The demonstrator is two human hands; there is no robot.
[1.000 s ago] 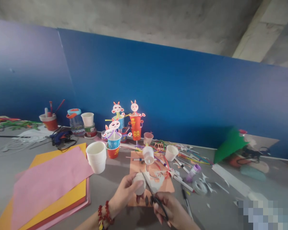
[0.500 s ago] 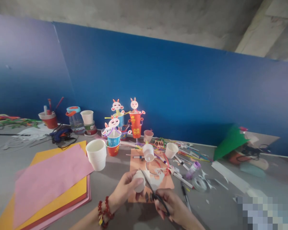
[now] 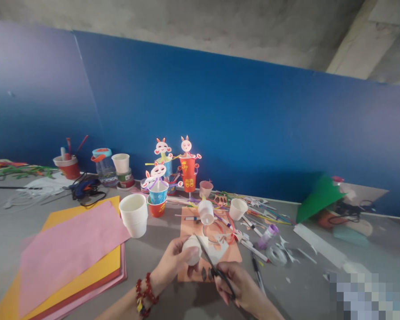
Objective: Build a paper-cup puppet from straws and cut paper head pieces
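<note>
My left hand (image 3: 179, 256) is closed around a rounded white piece (image 3: 192, 250), perhaps cut paper, with the thumb pressed on its face. In my right hand (image 3: 235, 282) is a pair of dark-handled scissors (image 3: 208, 258), its blades pointing up and left beside the white piece. Whether the blades touch the piece, I cannot tell. Beneath both hands lies an orange sheet (image 3: 235, 255) with white paper scraps (image 3: 216, 250) on it. Just beyond, a white paper cup (image 3: 206, 212) rests tipped on its side.
Paper-cup rabbit figures (image 3: 188, 171) stand at the back. To the left are stacked white cups (image 3: 134, 215) and coloured paper sheets (image 3: 73, 253). Markers, a glue stick (image 3: 269, 235) and a tape roll (image 3: 276, 256) lie on the right. A glue gun (image 3: 86, 186) sits far left.
The white piece has turned slightly in my left hand, and the loose white paper near the blades has shifted. My right hand with the scissors stays nearly in place.
</note>
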